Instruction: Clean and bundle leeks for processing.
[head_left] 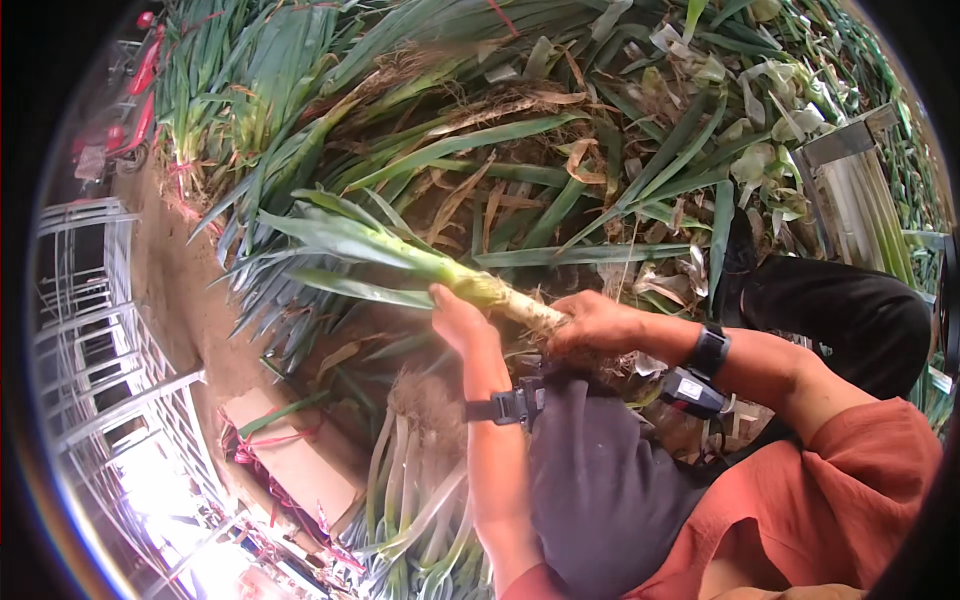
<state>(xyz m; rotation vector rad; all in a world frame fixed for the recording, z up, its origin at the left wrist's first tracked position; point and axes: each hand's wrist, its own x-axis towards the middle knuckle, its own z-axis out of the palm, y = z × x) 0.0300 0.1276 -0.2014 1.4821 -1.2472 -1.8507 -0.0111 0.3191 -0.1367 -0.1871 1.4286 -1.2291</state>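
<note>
A leek lies slantwise across the front of my body, green leaves toward the upper left and pale shank toward the lower right. My left hand is closed around it where the leaves begin, its thumb showing at the near side. At the root end, my right hand grips the base of the shank; some of its fingers are hidden. Dry, brownish skin clings to the shank. Beyond my hands spreads a heap of loose leaves and brown husks.
Trimmed leeks lie by my left forearm, roots away from me. A cardboard piece with red ties is further left, beside a white metal rack. Tied leeks stand far left. A metal-edged holder with pale stalks stands right.
</note>
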